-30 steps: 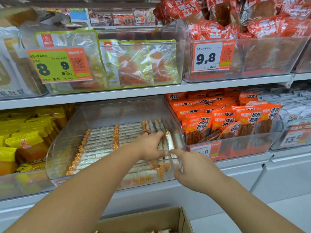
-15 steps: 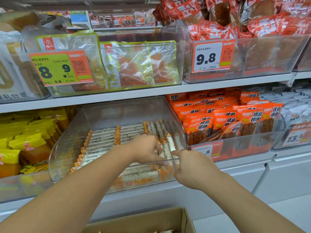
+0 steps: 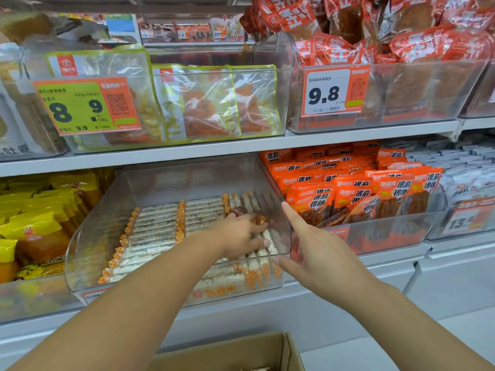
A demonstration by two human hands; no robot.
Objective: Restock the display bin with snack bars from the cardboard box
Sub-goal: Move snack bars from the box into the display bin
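The clear plastic display bin [image 3: 91, 236] stands on the lower shelf, its floor lined with rows of snack bars [image 3: 158, 226] in clear wrappers with orange ends. My left hand [image 3: 241, 236] is inside the bin at its right side, palm down, fingers spread flat on the bars there. My right hand [image 3: 313, 245] is at the bin's right front corner, outside the wall, fingers straight and pointing up along it, holding nothing. The cardboard box [image 3: 235, 352] sits open below, at the bottom edge of the view, with a scrap of its contents showing.
A bin of orange snack packs [image 3: 348, 191] stands right beside the display bin, and yellow packs [image 3: 32, 218] fill the bin to the left. The upper shelf [image 3: 214, 148] overhangs with bins and price tags [image 3: 332, 92]. White floor lies at the lower right.
My right hand has let go of the bars, drawn out of the bin and opened with its fingers straight. My left hand stays flat on the bars at the right side.
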